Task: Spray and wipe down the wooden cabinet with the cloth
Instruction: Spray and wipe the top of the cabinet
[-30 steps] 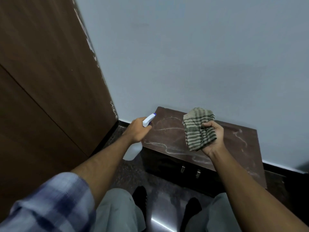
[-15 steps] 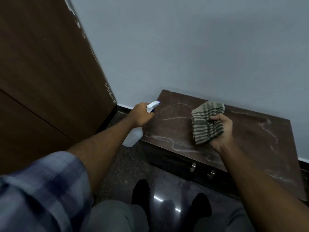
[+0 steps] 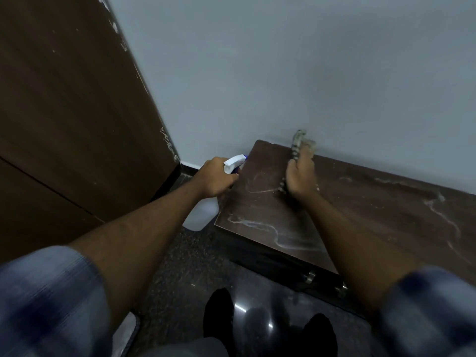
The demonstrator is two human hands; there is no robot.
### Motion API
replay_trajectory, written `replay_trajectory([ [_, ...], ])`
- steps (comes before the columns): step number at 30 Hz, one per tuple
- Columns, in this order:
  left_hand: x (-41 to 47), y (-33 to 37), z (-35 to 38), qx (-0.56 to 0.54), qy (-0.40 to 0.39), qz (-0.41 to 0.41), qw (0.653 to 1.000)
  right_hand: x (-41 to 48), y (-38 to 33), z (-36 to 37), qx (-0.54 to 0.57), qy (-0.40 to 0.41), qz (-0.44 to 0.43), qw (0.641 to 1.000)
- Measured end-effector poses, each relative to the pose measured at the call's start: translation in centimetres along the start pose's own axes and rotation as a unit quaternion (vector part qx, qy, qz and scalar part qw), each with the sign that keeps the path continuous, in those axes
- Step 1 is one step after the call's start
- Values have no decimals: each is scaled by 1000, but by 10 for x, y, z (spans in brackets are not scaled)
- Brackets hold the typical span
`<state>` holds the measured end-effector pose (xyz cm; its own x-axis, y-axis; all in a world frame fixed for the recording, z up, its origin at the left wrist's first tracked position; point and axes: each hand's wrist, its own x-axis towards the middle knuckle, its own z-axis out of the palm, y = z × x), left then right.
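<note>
A low dark wooden cabinet (image 3: 365, 212) stands against the wall, its top streaked with whitish marks. My right hand (image 3: 300, 179) presses a green striped cloth (image 3: 298, 141) flat on the top near the back left corner; most of the cloth is hidden under the hand. My left hand (image 3: 215, 180) grips a white spray bottle (image 3: 201, 215) with a white and blue nozzle, held just off the cabinet's left edge. The bottle body hangs below the hand.
A tall brown wooden door or panel (image 3: 72, 112) fills the left side. A pale blue wall (image 3: 309, 73) rises behind the cabinet. Two metal knobs (image 3: 310, 276) stick out of the cabinet front. My dark shoes (image 3: 219, 313) stand on a glossy dark floor.
My right hand has gone from holding the bunched cloth above the cabinet to pressing it down near the back edge. The view has moved closer. The left hand still holds the bottle at the left edge.
</note>
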<state>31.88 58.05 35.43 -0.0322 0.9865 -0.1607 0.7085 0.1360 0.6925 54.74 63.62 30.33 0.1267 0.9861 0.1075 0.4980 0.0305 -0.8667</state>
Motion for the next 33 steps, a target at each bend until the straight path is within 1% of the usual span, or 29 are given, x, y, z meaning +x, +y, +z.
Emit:
replay_trajectory([
  [1, 2, -3, 1, 1, -3, 4, 1000, 6, 4, 15, -81, -38, -12, 996],
  [2, 4, -5, 1, 1, -7, 8, 1000, 9, 9, 31, -186, -89, -25, 978],
  [3, 6, -8, 1, 2, -11, 13, 1000, 9, 13, 45, -285, -141, -47, 947],
  [4, 7, -10, 1, 3, -14, 16, 1000, 5, 13, 57, -352, -178, -79, 915],
  [6, 11, -13, 0, 3, -19, 22, 1000, -7, 11, 64, -401, -229, -167, 871],
  [8, 14, -15, -2, 2, -20, 23, 1000, -4, 17, 53, -397, -266, -252, 842],
  [9, 15, -16, -2, 5, -21, 26, 999, 6, 23, 45, -398, -268, -270, 835],
  [10, 15, -15, -3, 10, -23, 31, 999, 21, 29, 38, -404, -259, -260, 838],
  [11, 15, -15, -3, 13, -24, 33, 999, 38, 33, 34, -417, -240, -226, 847],
  [13, 18, -14, -2, 16, -23, 32, 999, 59, 30, 35, -434, -210, -129, 867],
  [14, 20, -12, -3, 14, -21, 29, 999, 59, 23, 41, -433, -205, -96, 873],
  [15, 21, -10, -3, 10, -18, 24, 1000, 50, 16, 49, -429, -203, -84, 876],
  [17, 25, -5, -3, 0, -14, 16, 1000, 18, 4, 57, -428, -210, -113, 872],
  [20, 25, 0, 0, 5, -16, 11, 1000, -22, 12, 32, -416, -263, -199, 847],
  [21, 25, 1, 0, 7, -20, 12, 1000, -22, 19, 19, -418, -265, -205, 845],
  [22, 24, 1, 1, 10, -22, 13, 1000, -15, 26, 6, -427, -246, -191, 849],
  [25, 20, 1, 3, 6, -27, 1, 1000, 18, 37, -8, -436, -169, -58, 882],
  [26, 20, 3, 3, 4, -29, 1, 1000, 22, 35, -4, -429, -155, -24, 890],
  [27, 20, 5, 4, 3, -33, 1, 999, 21, 31, 5, -420, -149, -10, 895],
  [28, 20, 6, 5, 5, -35, 0, 999, 16, 26, 15, -412, -152, -14, 898],
  [30, 18, 8, 3, 11, -40, -5, 999, -5, 21, 26, -407, -177, -76, 893],
  [32, 15, 5, -3, 31, -61, 6, 998, -24, 25, 17, -400, -213, -145, 880],
  [33, 12, 1, -5, 44, -80, 11, 996, -28, 31, 8, -396, -226, -163, 875],
])
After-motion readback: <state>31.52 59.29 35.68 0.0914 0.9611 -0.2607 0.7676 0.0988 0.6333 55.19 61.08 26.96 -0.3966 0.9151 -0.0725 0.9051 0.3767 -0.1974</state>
